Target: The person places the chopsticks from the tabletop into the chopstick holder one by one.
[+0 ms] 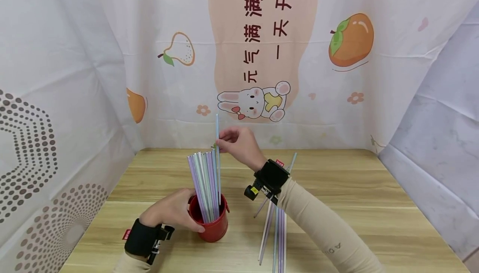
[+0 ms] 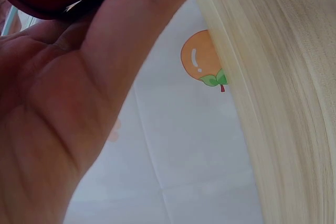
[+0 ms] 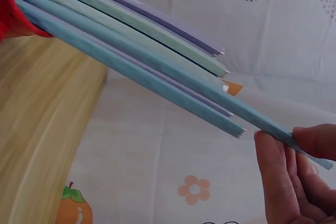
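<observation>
Sticks (image 1: 203, 185) in purple, green and blue leaned in a red bucket (image 1: 214, 233), just left of bottom centre in the head view. The left hand (image 1: 174, 210) was curled round the bucket, thumb across its front. The right hand (image 1: 239, 142) — thumb and fingertips clamped on a pale-blue stick (image 1: 217, 127) — held it upright near the frame's centre, lower end within the bucket's mouth. Loose sticks (image 1: 281, 239) lay on the wooden table (image 1: 355, 181), lower right of centre.

Beige sleeves (image 1: 322, 223) meet black, red-tagged wrist straps (image 1: 272, 177).
</observation>
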